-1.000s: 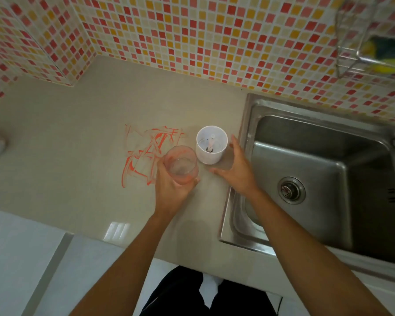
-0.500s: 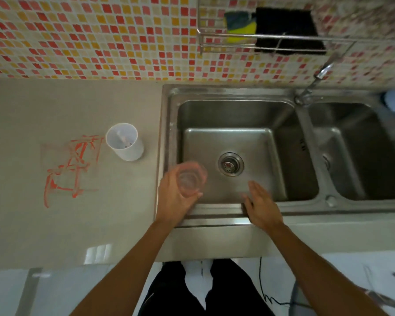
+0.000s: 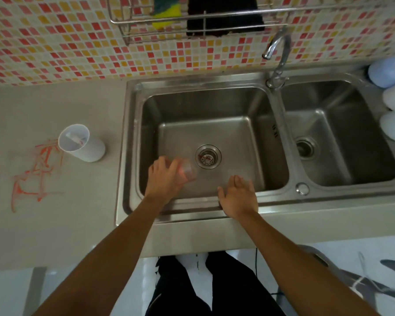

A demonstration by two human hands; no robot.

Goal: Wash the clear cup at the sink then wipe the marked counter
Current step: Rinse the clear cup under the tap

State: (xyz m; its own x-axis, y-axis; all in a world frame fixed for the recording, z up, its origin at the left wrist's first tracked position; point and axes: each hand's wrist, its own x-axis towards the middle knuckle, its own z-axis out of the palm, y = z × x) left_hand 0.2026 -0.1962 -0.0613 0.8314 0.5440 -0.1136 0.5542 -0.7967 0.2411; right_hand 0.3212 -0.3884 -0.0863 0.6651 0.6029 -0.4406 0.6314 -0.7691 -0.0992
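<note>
Over the sink, seen from above: two bare arms reach forward from the bottom edge.
Table (image 3: 43, 224): pale and smooth, running left of the sink and along its front edge.
Sink (image 3: 201, 87): stainless steel with two basins; the larger left basin has a round drain (image 3: 208, 156) at its middle.
Wall (image 3: 55, 42): small mosaic tiles in red, pink, orange and cream.
Rack (image 3: 192, 17): wire, fixed to the wall above the sink, holding a yellow and green sponge (image 3: 165, 13) beside a black cloth (image 3: 224, 14).
Tap (image 3: 277, 46): curved metal, rising between the two basins.
Red marks (image 3: 38, 172): scribbled lines on the table, left of the sink.
White cup (image 3: 81, 142): standing between the marks and the sink.
Left hand (image 3: 164, 179): fingers curled around the clear cup, over the left basin.
Right hand (image 3: 237, 195): flat, fingers spread, empty, at the sink's front rim.
Clear cup (image 3: 187, 172): tilted on its side, blurred, just left of the drain.
</note>
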